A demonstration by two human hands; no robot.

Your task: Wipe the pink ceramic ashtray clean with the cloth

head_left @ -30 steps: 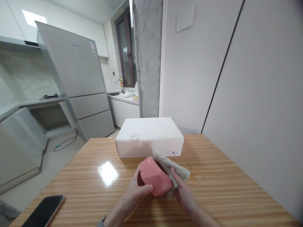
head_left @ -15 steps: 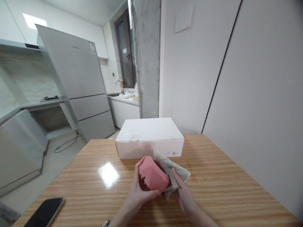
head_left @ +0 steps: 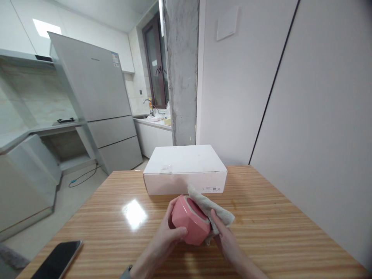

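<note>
The left forearm (head_left: pixel 148 257) enters from the lower edge and inclines forward and to the right. The left hand (head_left: pixel 165 234) is curved in a grip, its thumb (head_left: pixel 180 232) directed toward the right hand (head_left: pixel 225 234). The right forearm (head_left: pixel 245 261) inclines forward and to the left; the right thumb (head_left: pixel 217 219) points forward, the other right fingers being largely hidden.

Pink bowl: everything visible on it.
The pink bowl is glossy and faceted, ceramic by its look, with a paler ring on the side facing the grey cloth. It is tilted over the table, nearer than the white box. The left hand grips it; the cloth, in the right hand, lies against it. Its inside is hidden.
</note>
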